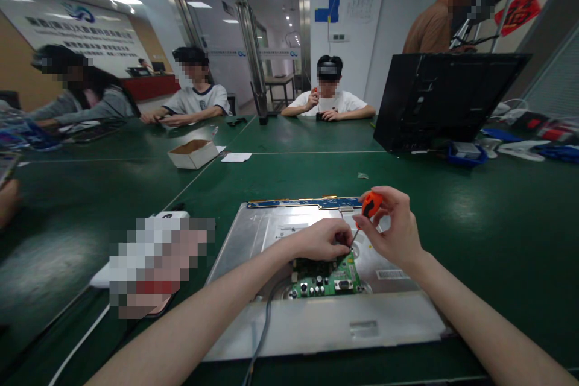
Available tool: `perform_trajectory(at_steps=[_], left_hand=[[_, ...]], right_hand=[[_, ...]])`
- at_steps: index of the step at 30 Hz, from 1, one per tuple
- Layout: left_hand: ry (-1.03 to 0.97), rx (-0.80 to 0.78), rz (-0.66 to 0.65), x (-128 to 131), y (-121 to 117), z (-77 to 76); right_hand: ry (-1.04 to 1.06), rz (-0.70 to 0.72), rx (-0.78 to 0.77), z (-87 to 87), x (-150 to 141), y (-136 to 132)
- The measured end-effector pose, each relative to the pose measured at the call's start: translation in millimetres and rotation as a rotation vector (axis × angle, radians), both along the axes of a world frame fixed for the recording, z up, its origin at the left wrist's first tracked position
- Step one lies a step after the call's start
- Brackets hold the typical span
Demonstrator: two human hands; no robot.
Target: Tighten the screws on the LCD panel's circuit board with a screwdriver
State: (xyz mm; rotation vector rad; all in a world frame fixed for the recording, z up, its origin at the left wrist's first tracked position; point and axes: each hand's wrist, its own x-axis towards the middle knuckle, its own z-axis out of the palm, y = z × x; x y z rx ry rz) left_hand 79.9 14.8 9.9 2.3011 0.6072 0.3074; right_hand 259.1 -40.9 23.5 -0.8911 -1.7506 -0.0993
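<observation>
My right hand (400,229) grips a screwdriver by its orange and black handle (371,205). Its thin shaft slants down to the left, toward the upper right corner of a green circuit board (325,282). Curled together right at the screwdriver's tip are the fingers of my left hand (328,238); whatever they pinch is too small or hidden to make out. Beneath both hands lies a flat silver metal panel (398,307), the board resting on it. A narrow blue circuit strip (298,204) runs along the panel's far edge. Part of the green board is covered by my left hand.
Left of the panel are a white device (176,216) with cables and a blurred pinkish item (181,253). An open cardboard box (194,155) stands farther back. A black monitor (443,102) and a blue tray (465,154) stand back right. Several people sit around the green table (497,211).
</observation>
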Motion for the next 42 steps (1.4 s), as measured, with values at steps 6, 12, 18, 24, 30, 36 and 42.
perform_trajectory(at_steps=[6, 12, 18, 24, 30, 36, 42], left_hand=[[-0.008, -0.002, -0.001, 0, 0, -0.5], [-0.010, 0.002, -0.001, 1, 0, -0.7], [-0.030, -0.026, 0.005, 1, -2, -1.0], [-0.015, 0.021, -0.002, 1, 0, -1.3], [-0.007, 0.012, -0.011, 1, 2, -1.4], [-0.011, -0.018, 0.001, 1, 0, 0.7], [-0.041, -0.023, -0.001, 0, 0, -1.0]], right_hand=[[0.048, 0.015, 0.010, -3.1, -2, 2], [-0.023, 0.013, 0.035, 2.6, -1, 0], [-0.099, 0.030, 0.009, 10.8, -2, -4], [-0.056, -0.015, 0.015, 3.3, 0, -2], [-0.037, -0.036, 0.050, 2.0, 0, 0], [-0.090, 0.020, 0.060, 9.6, -2, -3], [-0.101, 0.041, 0.005, 9.9, -1, -5]])
